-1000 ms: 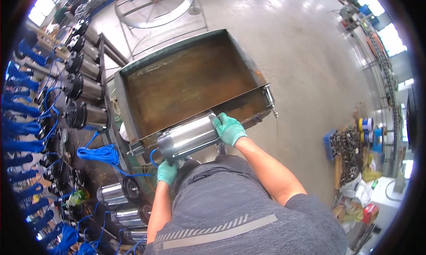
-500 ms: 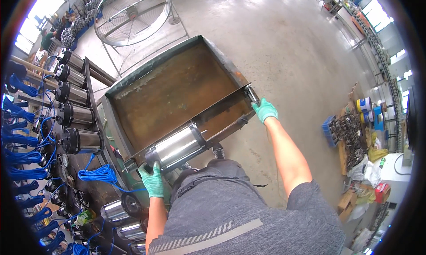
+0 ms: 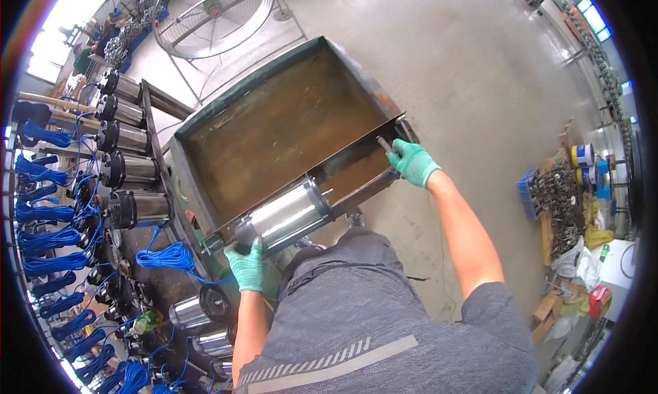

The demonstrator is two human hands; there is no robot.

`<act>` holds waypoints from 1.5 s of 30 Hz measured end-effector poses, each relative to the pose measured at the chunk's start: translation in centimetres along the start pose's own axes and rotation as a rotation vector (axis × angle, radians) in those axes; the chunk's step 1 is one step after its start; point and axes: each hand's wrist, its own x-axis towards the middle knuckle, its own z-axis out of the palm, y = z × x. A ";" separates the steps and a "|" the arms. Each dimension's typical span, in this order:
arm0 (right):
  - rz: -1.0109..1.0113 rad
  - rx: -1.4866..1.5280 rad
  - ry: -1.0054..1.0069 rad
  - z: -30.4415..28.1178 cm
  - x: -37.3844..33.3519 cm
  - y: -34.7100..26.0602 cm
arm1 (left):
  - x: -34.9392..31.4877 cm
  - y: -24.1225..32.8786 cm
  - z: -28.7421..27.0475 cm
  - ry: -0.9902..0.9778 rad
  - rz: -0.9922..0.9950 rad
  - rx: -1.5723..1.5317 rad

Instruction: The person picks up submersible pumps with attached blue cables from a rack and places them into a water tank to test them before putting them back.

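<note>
A shiny steel cylindrical motor (image 3: 288, 214) with dark ends lies in a narrow metal cradle (image 3: 370, 189) across the near side of a water tank (image 3: 355, 72). A thin shaft sticks out of its right end. My left hand (image 3: 245, 265), in a green glove, is closed around the motor's dark left end. In my gloved right hand (image 3: 414, 163), a short grey metal rod (image 3: 384, 145) is pinched, pointing up and left over the cradle's right part. Beside it, a metal fitting (image 3: 406, 129) sits at the cradle's right end.
Several similar motors (image 3: 140, 209) stand in a row at left, with bundled blue cables (image 3: 49, 240). One blue cable coil (image 3: 166, 257) lies near my left hand. A large fan (image 3: 214, 13) stands beyond the tank. At right are a blue crate (image 3: 528, 194) and piled metal parts (image 3: 558, 205).
My right hand has drawn away from the fitting at the cradle's right end and now holds the rod apart from it. My left hand stays at the motor's end. The view has shifted slightly.
</note>
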 end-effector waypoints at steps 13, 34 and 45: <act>-0.483 0.138 -0.072 9.0 -2.9 -3.1 | -0.2 4.0 -0.9 -0.086 -0.178 0.068; -0.550 0.179 -0.042 10.2 -0.6 -4.0 | 1.2 2.5 -1.7 -0.168 -0.178 -0.103; -0.648 0.065 -0.161 8.8 0.8 -4.7 | -0.4 5.8 -0.4 -0.142 -0.153 -0.107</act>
